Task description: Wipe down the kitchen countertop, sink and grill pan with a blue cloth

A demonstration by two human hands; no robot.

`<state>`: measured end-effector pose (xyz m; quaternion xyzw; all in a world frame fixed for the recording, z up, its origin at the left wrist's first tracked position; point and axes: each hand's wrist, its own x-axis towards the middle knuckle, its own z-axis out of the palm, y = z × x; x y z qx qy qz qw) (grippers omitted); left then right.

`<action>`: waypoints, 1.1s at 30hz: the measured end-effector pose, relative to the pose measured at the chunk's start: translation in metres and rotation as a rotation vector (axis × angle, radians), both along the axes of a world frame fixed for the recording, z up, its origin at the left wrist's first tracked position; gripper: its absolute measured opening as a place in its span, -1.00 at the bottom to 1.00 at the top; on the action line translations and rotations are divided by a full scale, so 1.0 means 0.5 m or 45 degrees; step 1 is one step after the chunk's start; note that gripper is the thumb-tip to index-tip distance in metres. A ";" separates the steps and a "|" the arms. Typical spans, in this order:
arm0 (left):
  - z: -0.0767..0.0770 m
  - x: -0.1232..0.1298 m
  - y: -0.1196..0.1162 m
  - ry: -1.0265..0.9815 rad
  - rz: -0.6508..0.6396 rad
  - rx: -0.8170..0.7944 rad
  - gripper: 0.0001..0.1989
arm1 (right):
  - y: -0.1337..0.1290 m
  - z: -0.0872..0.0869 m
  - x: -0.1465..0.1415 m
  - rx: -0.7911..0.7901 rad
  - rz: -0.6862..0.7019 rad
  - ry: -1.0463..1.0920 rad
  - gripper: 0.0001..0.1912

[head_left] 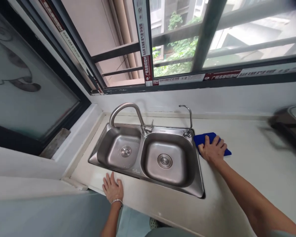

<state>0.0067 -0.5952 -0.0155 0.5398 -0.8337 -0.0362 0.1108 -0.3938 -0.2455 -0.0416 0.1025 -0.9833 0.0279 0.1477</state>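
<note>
My right hand (213,149) presses a folded blue cloth (204,137) onto the white countertop (246,141), just right of the double sink. Its fingers curl over the cloth, and blue edges show on both sides of the hand. My left hand (112,188) rests flat on the front edge of the counter with its fingers spread, holding nothing. Between the two hands lies the stainless steel double sink (141,158); both basins show their drains and contain no dishes.
A curved faucet (128,104) rises behind the sink and bends over the left basin. A thin small tap (190,115) stands at the sink's back right corner, close to the cloth. A dark appliance (286,126) sits at the right. Windows with dark frames (177,84) run behind.
</note>
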 end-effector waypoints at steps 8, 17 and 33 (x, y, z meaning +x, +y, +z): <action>0.005 0.001 -0.001 0.051 0.042 0.095 -0.47 | 0.011 -0.004 0.007 0.010 0.091 0.009 -0.36; 0.008 -0.004 0.004 0.056 0.006 0.053 -0.46 | 0.035 0.008 0.155 0.077 0.458 0.066 -0.52; -0.011 0.001 -0.004 0.002 -0.052 -0.045 -0.47 | -0.280 -0.136 0.100 0.065 0.220 -0.677 -0.33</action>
